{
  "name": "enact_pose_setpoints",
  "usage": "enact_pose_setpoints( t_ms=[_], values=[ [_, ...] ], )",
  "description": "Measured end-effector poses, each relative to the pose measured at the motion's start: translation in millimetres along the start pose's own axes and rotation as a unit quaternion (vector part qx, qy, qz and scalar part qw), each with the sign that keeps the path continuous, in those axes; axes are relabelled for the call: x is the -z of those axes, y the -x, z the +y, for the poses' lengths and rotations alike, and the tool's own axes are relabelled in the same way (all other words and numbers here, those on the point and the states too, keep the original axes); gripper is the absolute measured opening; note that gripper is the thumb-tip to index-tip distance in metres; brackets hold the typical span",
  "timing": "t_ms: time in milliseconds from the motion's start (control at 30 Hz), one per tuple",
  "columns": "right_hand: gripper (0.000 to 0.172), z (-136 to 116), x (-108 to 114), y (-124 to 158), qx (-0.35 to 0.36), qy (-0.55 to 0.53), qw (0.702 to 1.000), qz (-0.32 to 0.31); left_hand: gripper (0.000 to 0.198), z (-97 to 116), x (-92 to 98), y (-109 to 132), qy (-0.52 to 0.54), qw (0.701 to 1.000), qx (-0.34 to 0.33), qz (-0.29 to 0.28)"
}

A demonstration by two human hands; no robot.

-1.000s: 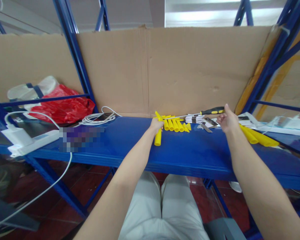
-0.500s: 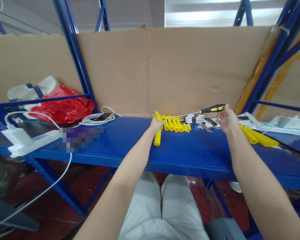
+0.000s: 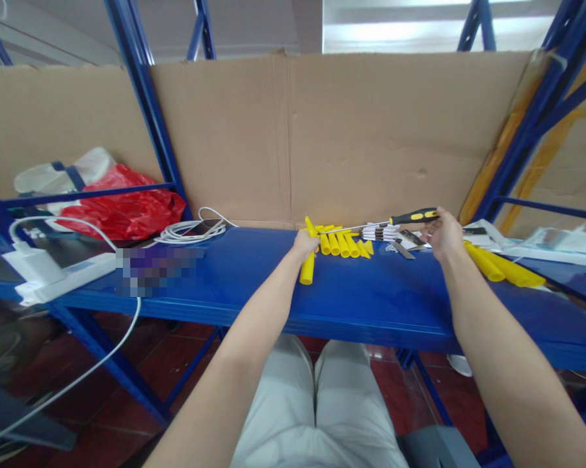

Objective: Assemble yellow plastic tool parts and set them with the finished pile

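Two-handed work with a screwdriver at a blue shelf. The left hand [image 3: 304, 246] is closed around a yellow piece [image 3: 307, 269], whose rounded end points toward the near edge of the blue shelf [image 3: 371, 305], left of a row of similar yellow pieces [image 3: 342, 244]. The right hand [image 3: 445, 235] has its fingers curled on the butt of the screwdriver [image 3: 414, 216]; the shaft runs left, to just beside the left hand. The exact seating of the tip is too small to tell.

For good control, the left grip should be firm and the fingertips clear of the tip's line. The shaft is best held straight to the point of contact, with steady, moderate pressure along it, since a tilted shaft could slip toward the holding fingers. The metal blade [image 3: 404, 249] lying near the right hand deserves care.

Containers: at the far left a red plastic bag [image 3: 127, 205] lies crumpled, its contents hidden. Beyond the row, stacked white packets [image 3: 379, 232] lie by the cardboard panel [image 3: 395, 130]; whether they hold anything cannot be told.
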State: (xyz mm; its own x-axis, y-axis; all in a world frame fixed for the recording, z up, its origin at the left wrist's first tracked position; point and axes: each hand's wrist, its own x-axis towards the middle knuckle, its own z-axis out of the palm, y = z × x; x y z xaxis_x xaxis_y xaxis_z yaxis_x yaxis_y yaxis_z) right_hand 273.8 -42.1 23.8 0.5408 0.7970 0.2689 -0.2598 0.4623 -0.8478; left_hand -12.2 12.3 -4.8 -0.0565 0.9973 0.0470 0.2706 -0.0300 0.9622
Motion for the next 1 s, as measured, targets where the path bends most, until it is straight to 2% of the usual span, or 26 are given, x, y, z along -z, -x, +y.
enact_pose_setpoints(
  t_ms=[100,500,800,1000],
  values=[
    [0.017,-2.0,-4.8,6.6,0.016,0.040,0.998,0.050,0.014,0.5,0.5,-0.2,-0.003,1.000,0.002,-0.002],
    [0.040,-2.7,-6.6,11.5,0.030,0.028,0.998,0.054,0.016,-0.4,1.0,-0.5,0.004,1.000,-0.003,-0.003],
    [0.035,-8.0,-12.4,18.9,0.002,0.032,0.996,0.083,0.017,1.7,1.6,1.9,-0.005,1.000,-0.009,-0.010],
    [0.033,-10.9,-19.3,22.3,-0.006,-0.010,0.989,0.147,0.016,1.3,1.5,1.5,-0.005,1.000,-0.008,-0.012]
  ],
)
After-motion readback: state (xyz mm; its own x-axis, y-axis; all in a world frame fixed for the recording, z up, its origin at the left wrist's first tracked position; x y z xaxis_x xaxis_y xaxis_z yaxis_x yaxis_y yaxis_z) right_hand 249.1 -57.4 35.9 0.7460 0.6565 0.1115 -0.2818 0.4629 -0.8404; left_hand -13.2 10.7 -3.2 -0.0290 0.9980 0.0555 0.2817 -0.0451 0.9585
